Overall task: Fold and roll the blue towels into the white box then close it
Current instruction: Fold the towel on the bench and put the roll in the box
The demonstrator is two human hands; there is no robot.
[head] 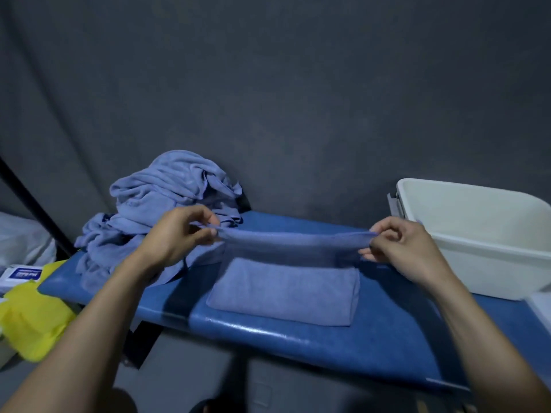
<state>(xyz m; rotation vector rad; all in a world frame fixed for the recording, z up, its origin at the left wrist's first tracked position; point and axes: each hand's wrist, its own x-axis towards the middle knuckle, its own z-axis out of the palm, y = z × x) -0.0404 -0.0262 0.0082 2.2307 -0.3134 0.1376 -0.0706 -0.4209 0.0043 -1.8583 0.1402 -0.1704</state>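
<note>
A blue towel lies on the blue padded bench, its near half flat and its far edge lifted. My left hand pinches the lifted edge's left corner, and my right hand pinches its right corner, so the edge is stretched taut between them above the bench. A heap of crumpled blue towels sits at the bench's far left, behind my left hand. The white box stands open at the right end of the bench, and its inside looks bare.
A dark fabric backdrop hangs behind the bench. A yellow cloth and a white packet with a blue label lie to the left, below the bench's level. A black pole slants up at far left.
</note>
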